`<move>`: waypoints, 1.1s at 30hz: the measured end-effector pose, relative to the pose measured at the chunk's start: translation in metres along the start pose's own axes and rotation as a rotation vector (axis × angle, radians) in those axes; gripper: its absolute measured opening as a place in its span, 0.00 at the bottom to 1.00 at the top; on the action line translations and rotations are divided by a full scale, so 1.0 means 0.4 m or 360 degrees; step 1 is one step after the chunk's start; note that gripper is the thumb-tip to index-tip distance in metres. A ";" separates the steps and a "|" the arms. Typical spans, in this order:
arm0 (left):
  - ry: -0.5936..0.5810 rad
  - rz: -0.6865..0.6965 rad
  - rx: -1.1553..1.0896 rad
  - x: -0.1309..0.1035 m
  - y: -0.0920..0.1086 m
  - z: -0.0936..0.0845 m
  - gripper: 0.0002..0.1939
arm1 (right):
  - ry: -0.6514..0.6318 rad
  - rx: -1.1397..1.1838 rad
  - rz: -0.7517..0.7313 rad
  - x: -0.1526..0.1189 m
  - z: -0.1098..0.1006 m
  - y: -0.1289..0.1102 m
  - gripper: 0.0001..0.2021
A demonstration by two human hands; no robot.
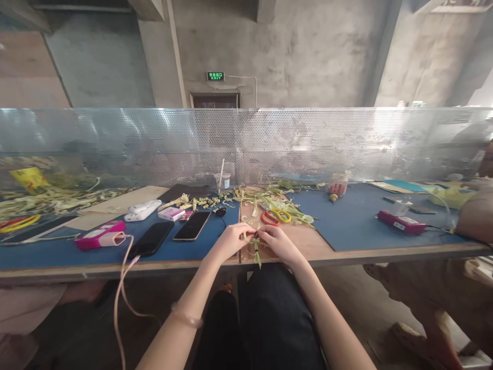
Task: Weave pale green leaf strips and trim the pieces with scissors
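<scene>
Near the table's front edge, my left hand [234, 239] and my right hand [276, 241] meet with fingertips pinched together. Between them is a small green strip piece [257, 253] with dark bits on it, its pointed end hanging down past the fingers. A pale curled strip shows beside my left fingers. Just beyond the hands lie scissors with red and yellow handles [283, 216], next to a pile of pale green strips [256, 198].
Left of my hands are a phone [191, 226], a black phone [153, 239], a pink device [100, 235] with a cable and a white device [142, 209]. A cup [224, 181] and a jar [338, 185] stand behind. A person's arm [475, 213] is at right.
</scene>
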State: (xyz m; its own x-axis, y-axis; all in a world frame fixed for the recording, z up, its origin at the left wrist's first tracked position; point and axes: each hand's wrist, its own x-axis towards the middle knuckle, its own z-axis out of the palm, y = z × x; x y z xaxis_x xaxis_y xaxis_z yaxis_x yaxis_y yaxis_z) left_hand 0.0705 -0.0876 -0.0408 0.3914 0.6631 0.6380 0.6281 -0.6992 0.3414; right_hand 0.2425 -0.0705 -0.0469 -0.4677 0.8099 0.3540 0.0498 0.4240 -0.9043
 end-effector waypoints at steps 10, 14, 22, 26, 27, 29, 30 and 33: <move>-0.0011 0.0064 0.0118 -0.001 -0.017 0.015 0.10 | 0.0033 -0.0138 -0.0016 -0.003 0.000 0.003 0.15; -0.0037 -0.0030 0.0031 0.003 -0.004 0.006 0.12 | 0.0044 -0.0148 -0.0084 -0.002 -0.003 0.004 0.15; -0.0046 -0.0152 -0.0016 0.000 0.016 -0.006 0.11 | 0.0104 -0.0266 -0.0112 0.003 -0.005 0.010 0.14; -0.0051 -0.0169 -0.0023 -0.001 0.025 -0.012 0.10 | 0.0140 -0.0322 -0.0066 0.007 -0.005 0.025 0.13; -0.0049 -0.0170 -0.0024 -0.001 0.026 -0.013 0.10 | 0.0150 -0.0349 -0.0067 0.008 -0.005 0.028 0.13; -0.0047 -0.0168 -0.0026 -0.001 0.028 -0.013 0.10 | 0.0157 -0.0389 -0.0081 0.009 -0.004 0.031 0.12; -0.0044 -0.0168 -0.0027 -0.001 0.028 -0.013 0.09 | 0.0163 -0.0401 -0.0088 0.010 -0.004 0.032 0.12; -0.0027 -0.0177 -0.0030 -0.001 0.028 -0.014 0.09 | 0.0180 -0.0420 -0.0089 0.009 -0.002 0.030 0.12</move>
State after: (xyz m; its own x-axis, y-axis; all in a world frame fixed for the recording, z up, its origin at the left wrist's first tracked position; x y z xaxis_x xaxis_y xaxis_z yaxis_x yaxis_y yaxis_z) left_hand 0.0736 -0.0972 -0.0334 0.3316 0.7412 0.5836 0.6557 -0.6259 0.4223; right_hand 0.2422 -0.0622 -0.0564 -0.3755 0.8161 0.4394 0.2615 0.5481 -0.7945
